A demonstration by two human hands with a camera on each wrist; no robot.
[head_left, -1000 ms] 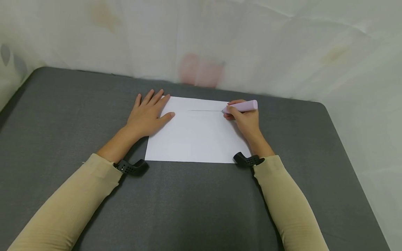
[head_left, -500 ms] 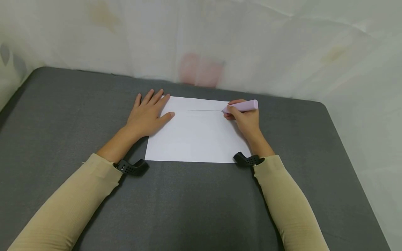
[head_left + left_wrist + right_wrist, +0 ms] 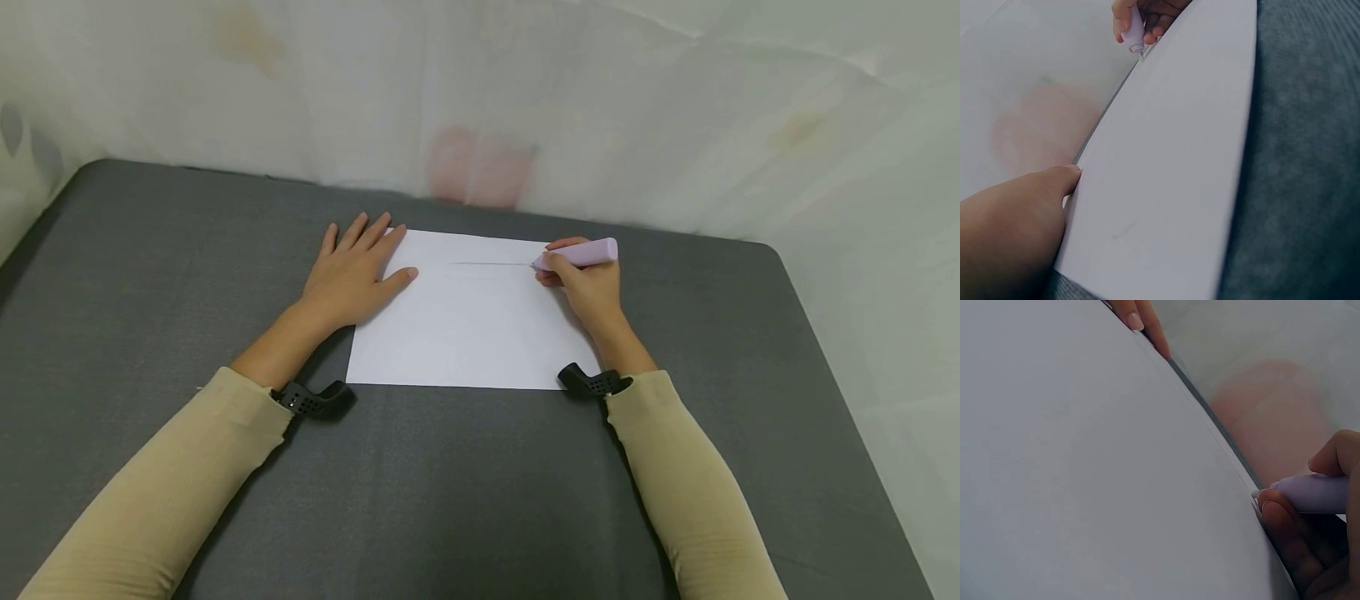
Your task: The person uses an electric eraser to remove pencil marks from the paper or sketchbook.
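The left hand (image 3: pixel 352 275) lay flat, fingers spread, on the paper's (image 3: pixel 472 329) left edge. The right hand (image 3: pixel 588 287) pinched a pen (image 3: pixel 581 252), tip on the paper.

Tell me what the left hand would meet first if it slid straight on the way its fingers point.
Only bare grey table, then probably the white curtain behind it. The left hand points away along the paper's left edge; depth is uncertain.

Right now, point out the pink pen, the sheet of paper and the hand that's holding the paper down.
pink pen (image 3: pixel 587 252), head view, on the barrel above the fingers.
sheet of paper (image 3: pixel 472 333), head view, on its bare middle.
left hand (image 3: pixel 349 279), head view, on the back of the hand, flat at the paper's left edge.
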